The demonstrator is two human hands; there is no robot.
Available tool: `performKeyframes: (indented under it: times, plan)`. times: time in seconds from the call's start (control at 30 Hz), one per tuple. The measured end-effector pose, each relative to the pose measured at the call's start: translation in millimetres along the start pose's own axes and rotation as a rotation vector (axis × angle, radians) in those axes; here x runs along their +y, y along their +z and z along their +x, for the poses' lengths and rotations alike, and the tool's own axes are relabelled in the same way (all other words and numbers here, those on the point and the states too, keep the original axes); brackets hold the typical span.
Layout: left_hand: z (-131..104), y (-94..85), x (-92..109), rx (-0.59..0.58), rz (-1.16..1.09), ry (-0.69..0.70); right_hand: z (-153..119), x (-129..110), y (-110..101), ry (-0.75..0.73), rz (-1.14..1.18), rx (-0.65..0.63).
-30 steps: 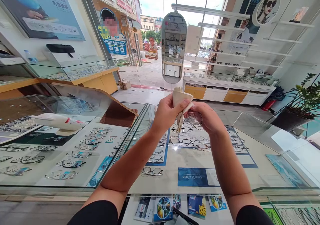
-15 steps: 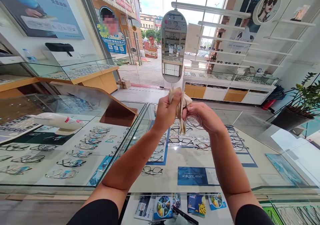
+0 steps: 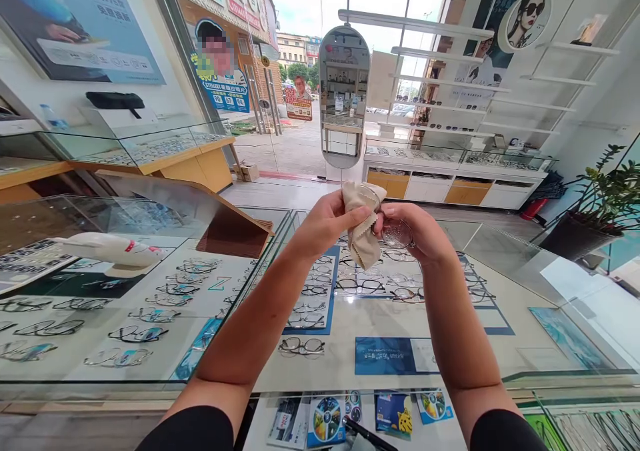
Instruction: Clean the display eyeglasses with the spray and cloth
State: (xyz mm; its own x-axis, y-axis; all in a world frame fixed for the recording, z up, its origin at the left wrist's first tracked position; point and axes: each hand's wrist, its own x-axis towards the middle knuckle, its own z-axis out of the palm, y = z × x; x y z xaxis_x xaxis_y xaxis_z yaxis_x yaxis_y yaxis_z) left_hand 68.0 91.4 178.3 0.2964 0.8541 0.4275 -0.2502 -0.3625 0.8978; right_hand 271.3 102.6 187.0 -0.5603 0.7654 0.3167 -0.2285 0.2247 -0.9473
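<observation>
Held up over the glass display case, a beige cleaning cloth (image 3: 364, 237) is pinched in my left hand (image 3: 327, 223), thumb on its near side. It is folded over one side of a pair of eyeglasses (image 3: 397, 233). My right hand (image 3: 420, 232) grips the frame between thumb and fingers. One round lens, speckled with tiny droplets or marks, shows beside the cloth; the other lens is covered by it. Below the hands, several eyeglasses (image 3: 361, 285) lie in rows inside the case, and one round pair (image 3: 301, 346) lies nearer to me.
A blue and white card (image 3: 395, 355) lies in the case's near part. To the left, a white airship-like model (image 3: 113, 245) sits by another eyeglass display. An oval mirror (image 3: 345, 97) stands ahead by the window. A potted plant (image 3: 595, 204) stands at the right. Leaflets (image 3: 327, 417) lie at the lower front.
The cloth has turned to show its broad face, and my left thumb now lies across it. The speckled lens is more visible beside my right fingers. The view has shifted slightly.
</observation>
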Motion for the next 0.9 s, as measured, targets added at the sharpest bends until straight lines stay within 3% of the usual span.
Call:
performKeyframes:
  times: [0.3,0.57,0.8,0.9]
  plan:
    - [-4,15.7,-7,0.108,0.138,0.147,0,3,11,-0.022,0.021,-0.054]
    - [-5,27.7,-9,0.21,0.049,0.182,-1,2,16,-0.061,-0.036,-0.061]
    - [-2,26.4,-22,0.404,0.07,0.191,0,4,16,-0.06,-0.088,-0.079]
    - [1,21.1,-26,0.417,0.064,0.195,0,4,16,-0.065,-0.096,-0.071]
